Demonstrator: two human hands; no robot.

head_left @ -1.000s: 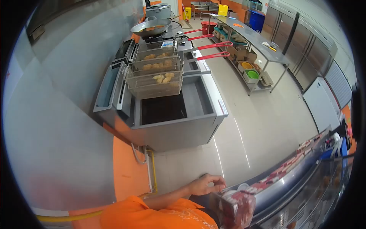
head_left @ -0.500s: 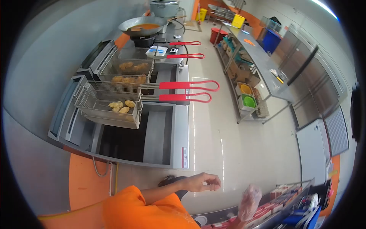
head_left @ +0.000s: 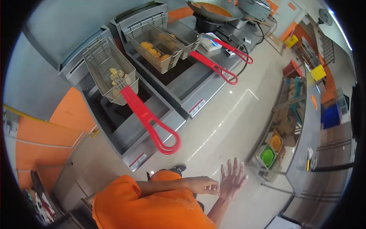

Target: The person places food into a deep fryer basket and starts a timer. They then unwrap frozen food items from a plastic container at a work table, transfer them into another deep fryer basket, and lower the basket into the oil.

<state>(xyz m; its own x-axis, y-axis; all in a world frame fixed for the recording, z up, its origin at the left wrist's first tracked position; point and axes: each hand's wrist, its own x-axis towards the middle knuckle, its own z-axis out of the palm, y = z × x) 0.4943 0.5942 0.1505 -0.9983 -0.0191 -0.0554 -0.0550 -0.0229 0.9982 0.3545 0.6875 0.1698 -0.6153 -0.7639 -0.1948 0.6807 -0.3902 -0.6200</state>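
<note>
My right hand [head_left: 231, 181] is raised with its fingers spread, wearing a clear plastic glove [head_left: 230, 187]. My left hand [head_left: 202, 185] is bare; its curled fingers pinch the glove's edge close to the right wrist. Both hands are over the floor, in front of the fryers. In the nearer deep fryer [head_left: 154, 121], a wire fry basket [head_left: 100, 65] holds several pale yellow food pieces [head_left: 117, 74]; its red handle [head_left: 143, 110] juts toward me. Golden-brown fried pieces [head_left: 152, 50] lie in a basket in the farther fryer [head_left: 183, 97].
A wok [head_left: 215, 10] of orange liquid stands beyond the fryers, near a white plastic container [head_left: 210, 42]. On the right is a steel table [head_left: 305, 131] with shelves holding green and orange containers [head_left: 267, 156]. A red bucket [head_left: 292, 68] stands farther back.
My gloved right hand has come up beside my left, its fingers now spread. The left fingers have closed at the glove. The view has turned, bringing the fryers to a slant.
</note>
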